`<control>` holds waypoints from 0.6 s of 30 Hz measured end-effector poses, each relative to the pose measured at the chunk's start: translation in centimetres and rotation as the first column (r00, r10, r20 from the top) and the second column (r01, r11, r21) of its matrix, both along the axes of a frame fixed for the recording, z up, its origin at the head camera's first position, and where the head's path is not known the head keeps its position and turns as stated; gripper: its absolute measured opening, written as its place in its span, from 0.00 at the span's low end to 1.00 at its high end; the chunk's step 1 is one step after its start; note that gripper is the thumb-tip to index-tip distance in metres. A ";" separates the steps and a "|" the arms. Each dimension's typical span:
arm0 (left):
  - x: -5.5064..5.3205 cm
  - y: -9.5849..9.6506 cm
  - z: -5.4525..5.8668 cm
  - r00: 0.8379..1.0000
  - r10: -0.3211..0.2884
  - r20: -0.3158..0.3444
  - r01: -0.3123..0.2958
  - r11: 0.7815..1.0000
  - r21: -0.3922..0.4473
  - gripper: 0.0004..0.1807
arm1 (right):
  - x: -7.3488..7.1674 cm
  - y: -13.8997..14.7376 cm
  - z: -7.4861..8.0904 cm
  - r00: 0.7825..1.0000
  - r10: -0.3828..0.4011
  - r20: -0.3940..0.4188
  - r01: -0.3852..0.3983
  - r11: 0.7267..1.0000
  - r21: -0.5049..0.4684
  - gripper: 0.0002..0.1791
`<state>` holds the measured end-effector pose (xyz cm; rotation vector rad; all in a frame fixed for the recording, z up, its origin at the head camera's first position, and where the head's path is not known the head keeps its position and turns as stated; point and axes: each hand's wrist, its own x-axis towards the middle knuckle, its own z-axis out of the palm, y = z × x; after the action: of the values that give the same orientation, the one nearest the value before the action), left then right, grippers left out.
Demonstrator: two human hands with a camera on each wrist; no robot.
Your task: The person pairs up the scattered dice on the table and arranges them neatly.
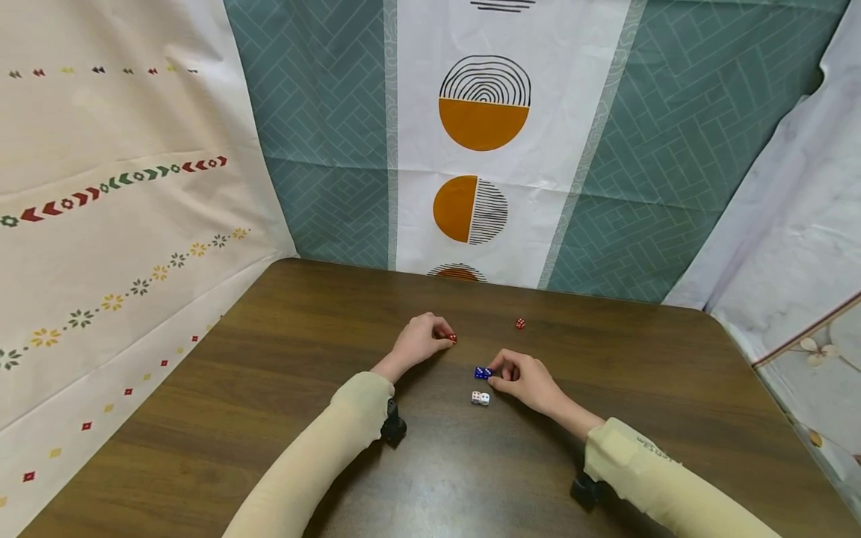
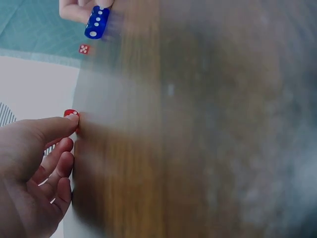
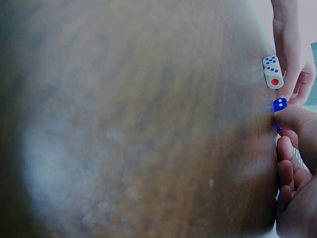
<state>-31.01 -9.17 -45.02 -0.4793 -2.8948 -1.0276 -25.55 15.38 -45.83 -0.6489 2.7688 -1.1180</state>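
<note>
My left hand [image 1: 420,341] pinches a red die [image 1: 452,338] between thumb and index finger; the left wrist view shows that red die [image 2: 72,113] at the thumb tip. To the right, my right hand [image 1: 525,379] grips the right one of two blue dice [image 1: 480,372] that sit side by side. In the right wrist view the thumb covers much of the held blue die [image 3: 280,104]. Two white dice [image 1: 480,398] stand together just nearer to me than the blue pair. Farther back lies another red die [image 1: 521,323], apart from both hands.
The dice are on a dark brown wooden table [image 1: 323,321]. A teal and white patterned cloth [image 1: 336,187] hangs behind its far edge, with a cream patterned cloth [image 1: 134,261] along the left and a pale one [image 1: 794,246] on the right.
</note>
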 end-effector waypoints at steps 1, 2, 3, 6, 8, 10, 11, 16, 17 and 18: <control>0.0 0.0 0.0 1.000 -0.001 0.000 0.001 1.000 -0.001 0.05 | 0.0 0.0 0.0 1.000 0.000 -0.002 0.000 1.000 -0.001 0.08; 0.1 0.1 0.0 1.000 -0.002 0.002 0.002 1.000 -0.002 0.06 | 0.0 0.0 -0.1 1.000 0.000 -0.002 0.000 1.000 -0.001 0.08; 0.1 0.1 0.0 1.000 -0.004 0.001 0.004 1.000 -0.005 0.06 | 0.0 0.0 -0.1 1.000 -0.001 -0.002 0.001 1.000 0.000 0.08; 0.2 0.3 0.1 1.000 -0.009 0.002 0.009 1.000 -0.011 0.06 | 0.0 0.0 -0.2 1.000 -0.001 -0.005 0.001 1.000 -0.003 0.07; 0.3 0.4 0.1 1.000 -0.016 0.000 0.016 1.000 -0.016 0.06 | -0.1 0.0 -0.2 1.000 0.001 -0.010 -0.001 1.000 -0.003 0.07; 0.4 0.5 0.1 1.000 -0.023 -0.002 0.023 1.000 -0.021 0.06 | -0.1 0.0 -0.2 1.000 0.001 -0.012 -0.001 1.000 -0.005 0.07; 0.4 0.6 0.1 1.000 -0.028 -0.004 0.027 0.999 -0.022 0.05 | 0.0 0.0 -0.2 1.000 0.000 -0.012 0.000 1.000 -0.004 0.07; 0.6 0.8 0.1 0.999 -0.043 -0.004 0.042 0.999 -0.023 0.05 | 0.0 0.0 -0.1 1.000 -0.004 -0.013 0.004 1.000 0.000 0.07; 0.6 0.9 0.1 0.999 -0.044 -0.003 0.044 0.999 -0.026 0.05 | 0.0 0.0 -0.1 1.000 -0.005 -0.014 0.005 1.000 0.002 0.07; 0.6 1.0 0.1 0.999 -0.046 -0.003 0.046 0.999 -0.028 0.06 | 0.0 -0.1 -0.1 1.000 -0.005 -0.014 0.005 1.000 0.003 0.07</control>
<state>-30.40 -8.19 -44.92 -0.5519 -2.9116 -0.9916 -25.54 15.33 -45.93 -0.6522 2.7851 -1.1143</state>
